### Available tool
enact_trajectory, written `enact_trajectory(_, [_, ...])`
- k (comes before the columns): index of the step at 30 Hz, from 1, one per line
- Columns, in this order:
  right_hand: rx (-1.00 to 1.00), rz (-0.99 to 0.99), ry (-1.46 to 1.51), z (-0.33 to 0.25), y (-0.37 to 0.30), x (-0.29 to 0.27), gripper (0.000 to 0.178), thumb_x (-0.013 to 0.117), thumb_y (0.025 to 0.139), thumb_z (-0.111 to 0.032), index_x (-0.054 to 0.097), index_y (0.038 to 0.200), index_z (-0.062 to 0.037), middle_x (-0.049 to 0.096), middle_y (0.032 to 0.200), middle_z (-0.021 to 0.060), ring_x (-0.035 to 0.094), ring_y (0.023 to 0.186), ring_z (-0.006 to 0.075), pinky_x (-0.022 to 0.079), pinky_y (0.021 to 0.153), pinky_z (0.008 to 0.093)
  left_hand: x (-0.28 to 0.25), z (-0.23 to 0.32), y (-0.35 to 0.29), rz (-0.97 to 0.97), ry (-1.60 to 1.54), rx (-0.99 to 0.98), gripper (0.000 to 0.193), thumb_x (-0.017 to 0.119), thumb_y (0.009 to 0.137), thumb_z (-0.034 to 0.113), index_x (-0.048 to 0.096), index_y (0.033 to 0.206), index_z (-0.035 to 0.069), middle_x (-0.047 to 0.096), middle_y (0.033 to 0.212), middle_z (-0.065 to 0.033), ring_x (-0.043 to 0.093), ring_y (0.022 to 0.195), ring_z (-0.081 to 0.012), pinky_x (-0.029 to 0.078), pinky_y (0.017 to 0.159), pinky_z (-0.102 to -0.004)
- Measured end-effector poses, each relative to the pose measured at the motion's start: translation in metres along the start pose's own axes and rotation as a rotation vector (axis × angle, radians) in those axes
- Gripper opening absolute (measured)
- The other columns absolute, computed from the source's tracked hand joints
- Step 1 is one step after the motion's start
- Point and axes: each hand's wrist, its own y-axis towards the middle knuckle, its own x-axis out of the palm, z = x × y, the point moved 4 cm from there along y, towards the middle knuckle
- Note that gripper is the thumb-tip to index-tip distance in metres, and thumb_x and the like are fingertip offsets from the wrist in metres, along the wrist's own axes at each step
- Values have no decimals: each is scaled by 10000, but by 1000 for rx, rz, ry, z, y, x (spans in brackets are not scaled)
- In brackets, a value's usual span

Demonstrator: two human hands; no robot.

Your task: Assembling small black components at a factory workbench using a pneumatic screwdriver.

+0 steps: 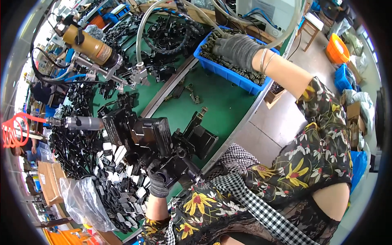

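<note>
My right hand (236, 48), in a dark grey knitted glove, reaches into a blue plastic bin (228, 77) at the upper right. Its fingertips sink among many small brass-coloured metal fittings (245, 72), so what they hold is hidden. My left hand (157, 181), gloved too, is at the underside of a bulky black machine fixture (151, 136) in the middle. The black parts cover its fingers, and I cannot tell whether they grip. A black block with a brass-coloured fitting (201, 136) sits at the fixture's right side. Several loose fittings (192, 94) lie on the green tabletop (220, 110).
A gold cylindrical pneumatic tool (90, 45) with hoses hangs over the upper left. A silver air cylinder (83, 123) joins a coiled red hose (18, 128). Heaps of black and white parts (118, 179) cover the near left, beside a clear plastic bag (87, 202). A metal rail (169, 83) crosses the table.
</note>
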Motion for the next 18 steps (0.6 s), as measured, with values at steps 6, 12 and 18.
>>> enact_trajectory(6, [-38,-293,-61,26,-3,17,225,635,810,-170,644,1012,-72,629,1092,147,647,972,319,539,816,414,11,41,18,-28,-907,-142,889,444,827,764,436,1394,79,540,1317,-141,585,1117,-315,513,943,-441])
enact_trajectory(12, [-76,-12,321,46,-2,42,166,654,833,-18,585,980,-50,624,917,84,632,858,190,525,717,344,1,73,8,33,-1429,-303,419,599,921,405,548,1214,109,643,1128,-46,642,1001,-203,562,868,-356])
enact_trajectory(18, [-207,301,1265,-35,9,-65,200,678,865,-35,616,1054,-51,630,937,29,614,866,136,535,787,275,-2,49,6,173,-319,100,323,535,968,306,549,1229,116,620,1167,-59,624,1047,-214,557,875,-343])
